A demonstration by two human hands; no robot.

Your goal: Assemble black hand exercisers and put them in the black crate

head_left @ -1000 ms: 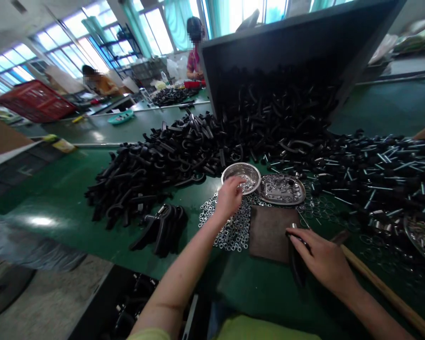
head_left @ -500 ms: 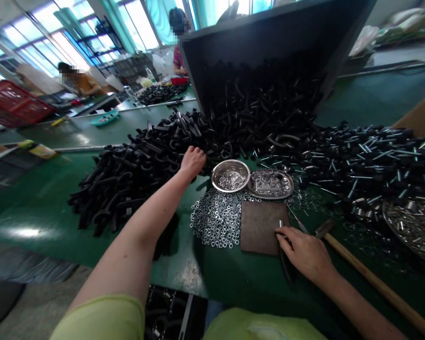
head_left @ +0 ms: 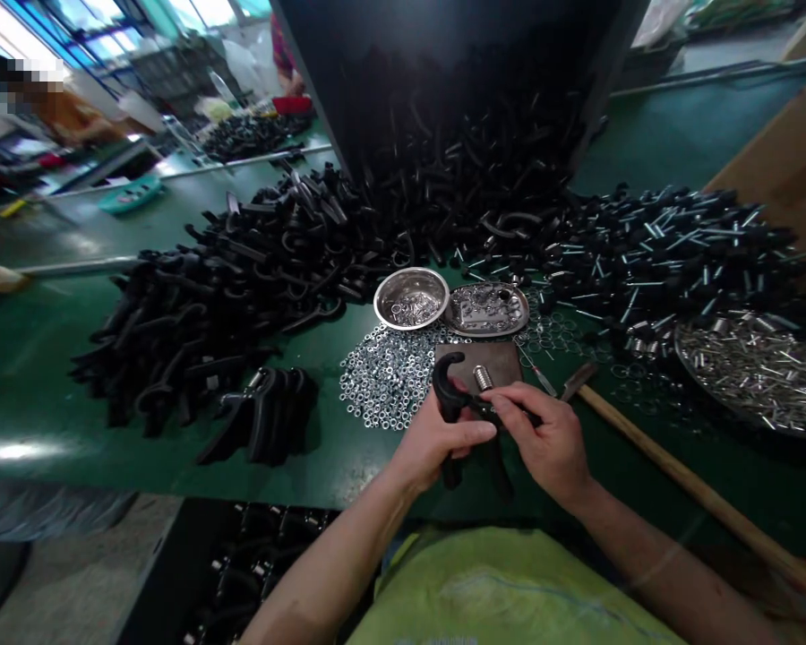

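Observation:
My left hand (head_left: 433,441) is closed around a black hooked plastic part (head_left: 449,376), its curved end pointing up. Close against it, my right hand (head_left: 547,439) pinches a second black part (head_left: 503,470) with a long arm hanging down. A shiny metal coil spring (head_left: 484,378) rises from beside the right fingertips. Both hands meet above the near edge of a square metal plate (head_left: 503,356). Fingers partly hide where the two black parts come together. A heap of small nuts (head_left: 386,376) lies left of the plate.
Behind the plate stand a steel bowl (head_left: 411,273) and a steel tray (head_left: 487,333) of small metal pieces. A hammer (head_left: 672,466) lies at right, near a pan of pins (head_left: 758,376). Black parts (head_left: 228,278) are piled left, bolts (head_left: 645,260) right. Other people sit across the bench.
My left hand has come back from the black pile to the middle, now holding a hooked part against what the right hand holds. The right hand has lifted slightly. The view has shifted.

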